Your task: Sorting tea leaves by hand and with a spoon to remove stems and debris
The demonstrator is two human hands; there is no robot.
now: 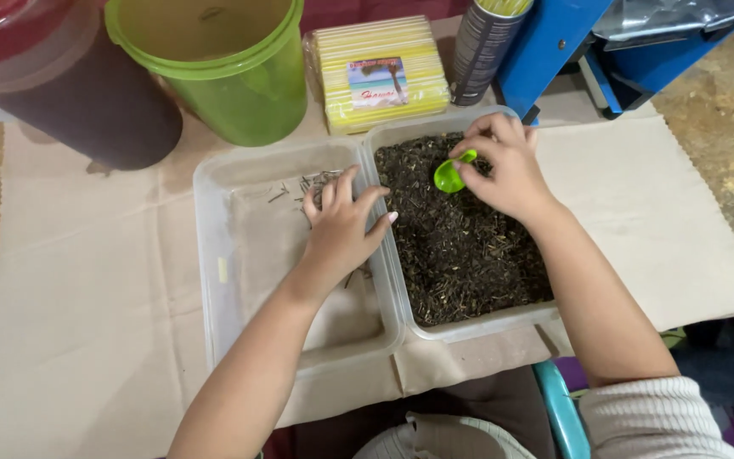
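Note:
Two clear plastic tubs stand side by side on a beige cloth. The right tub [469, 327] is filled with dark dried leaves [460, 246]. My right hand [507, 170] reaches over its far end, shut on a small green scoop [450, 174] that hovers just above the leaves. The left tub [214, 280] is nearly bare, with a few thin sticks near its far right corner. My left hand [341, 225] lies inside that tub by the shared wall, fingers spread over the sticks, thumb against the rim; whether it holds any is hidden.
Behind the tubs stand a green bucket [231, 76], a dark container with a reddish lid [70, 93], a wrapped pack of yellow straws [380, 72] and a dark cylinder [482, 51]. A blue machine [571, 42] sits far right. The beige cloth [664, 221] covers a mottled stone counter [724, 102].

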